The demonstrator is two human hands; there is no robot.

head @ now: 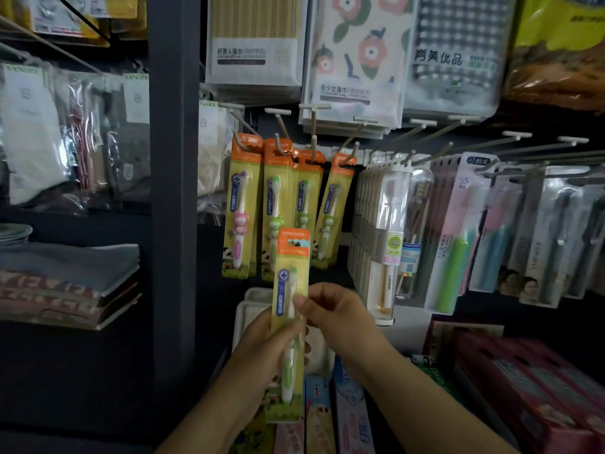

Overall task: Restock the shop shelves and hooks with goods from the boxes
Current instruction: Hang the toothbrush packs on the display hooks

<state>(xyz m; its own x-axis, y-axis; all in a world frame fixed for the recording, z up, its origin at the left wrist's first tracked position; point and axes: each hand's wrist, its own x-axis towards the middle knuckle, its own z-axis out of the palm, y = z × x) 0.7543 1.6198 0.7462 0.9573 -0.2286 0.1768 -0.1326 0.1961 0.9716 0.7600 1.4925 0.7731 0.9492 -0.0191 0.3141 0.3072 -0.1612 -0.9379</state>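
A child's toothbrush pack [290, 322], yellow with an orange top and a green-handled brush inside, is held upright in front of the display by both hands, below the row of hooks. The left hand [262, 352] is wrapped around the lower half of the pack, its fingers curled behind the card and the thumb laid across the front. The right hand [330, 309] is set against the pack's right edge near the middle, with the thumb tip pressed on the front face and the other fingers curled behind, so the pack is pinched between them. Just above the held pack, four groups of matching toothbrush packs are hung on metal hooks [278, 140]: a pink one [240, 211] at the left and green ones [278, 211] beside it. To the right, clear-cased adult toothbrushes [391, 237] and further blister packs [458, 234] are hung on longer pegs. Packaged towels [355, 57] are displayed on the upper row. Boxed toothpaste [352, 417] is laid flat on the shelf beneath the hands, and red boxes [530, 381] are stacked at the lower right. At the left, beyond a dark upright post [173, 191], bagged goods [36, 136] and folded cloth [65, 267] are seen on another rack.
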